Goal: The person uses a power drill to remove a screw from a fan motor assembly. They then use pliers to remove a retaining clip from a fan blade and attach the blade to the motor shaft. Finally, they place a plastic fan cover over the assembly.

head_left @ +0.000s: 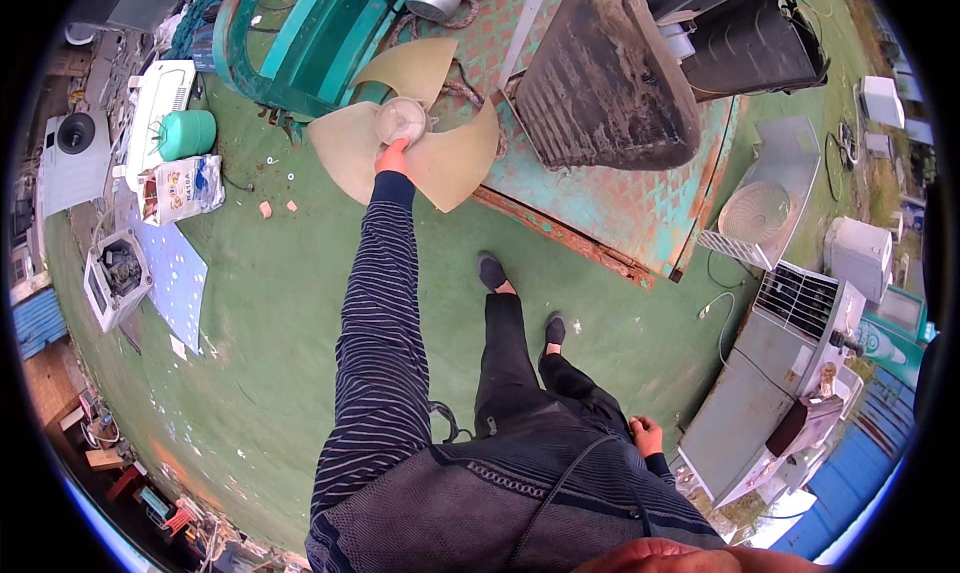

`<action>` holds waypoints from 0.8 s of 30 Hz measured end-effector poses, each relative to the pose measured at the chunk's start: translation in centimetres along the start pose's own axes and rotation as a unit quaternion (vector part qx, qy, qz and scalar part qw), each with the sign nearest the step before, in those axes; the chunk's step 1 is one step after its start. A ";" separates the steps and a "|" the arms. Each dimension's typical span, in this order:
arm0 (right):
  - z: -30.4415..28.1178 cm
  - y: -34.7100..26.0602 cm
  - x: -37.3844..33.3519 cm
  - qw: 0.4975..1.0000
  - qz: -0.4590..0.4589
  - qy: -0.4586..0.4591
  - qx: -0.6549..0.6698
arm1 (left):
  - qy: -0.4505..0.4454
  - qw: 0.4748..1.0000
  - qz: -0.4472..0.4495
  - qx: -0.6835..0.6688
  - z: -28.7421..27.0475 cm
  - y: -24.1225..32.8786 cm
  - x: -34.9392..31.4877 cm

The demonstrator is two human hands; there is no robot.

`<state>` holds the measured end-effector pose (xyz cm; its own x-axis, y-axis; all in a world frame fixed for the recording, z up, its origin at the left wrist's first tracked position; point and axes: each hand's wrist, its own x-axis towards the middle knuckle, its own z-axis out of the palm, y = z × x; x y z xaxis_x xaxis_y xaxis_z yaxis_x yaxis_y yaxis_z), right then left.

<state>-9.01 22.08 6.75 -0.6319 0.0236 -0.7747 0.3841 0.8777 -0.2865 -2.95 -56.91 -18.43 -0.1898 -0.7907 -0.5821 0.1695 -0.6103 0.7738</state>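
My left hand (393, 157) is stretched far forward, closed at the hub of a pale yellow three-bladed fan wheel (458, 163). The wheel faces up at me, with its round hub just beyond my fingers. Its blades overlap the view of a teal metal frame (285, 58) and the edge of a rusty teal plate (630, 208). Low by my right hip hangs my right hand (647, 436), away from the fan wheel. Those fingers are curled in, and whatever they may hold is hidden.
A dirty, ribbed dark panel (610, 93) rests on the rusty plate, near a motor (437, 1). On the left are a green gas cylinder (187, 135), a white bag (190, 190) and a stripped unit (118, 273). Metal casings (745, 398) and a grille panel (765, 198) stand right.
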 end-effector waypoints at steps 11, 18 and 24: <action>0.5 1.3 0.5 0.996 -0.006 -0.014 0.091 | 0.020 0.984 -0.174 -0.029 -4.4 1.4 -23.6; -0.6 5.9 5.3 0.977 -0.046 -0.077 0.191 | 0.071 0.962 -0.252 -0.083 -10.4 0.2 -42.3; -3.1 15.1 9.2 0.964 0.000 -0.106 0.245 | 0.076 0.979 -0.186 -0.018 -5.5 -1.7 -55.4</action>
<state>-11.14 37.08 -2.94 -0.4999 -0.1208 -0.8576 0.6887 0.5450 -0.4782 12.59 -12.38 11.11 -0.0984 -0.5096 -0.8548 0.1506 -0.8567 0.4934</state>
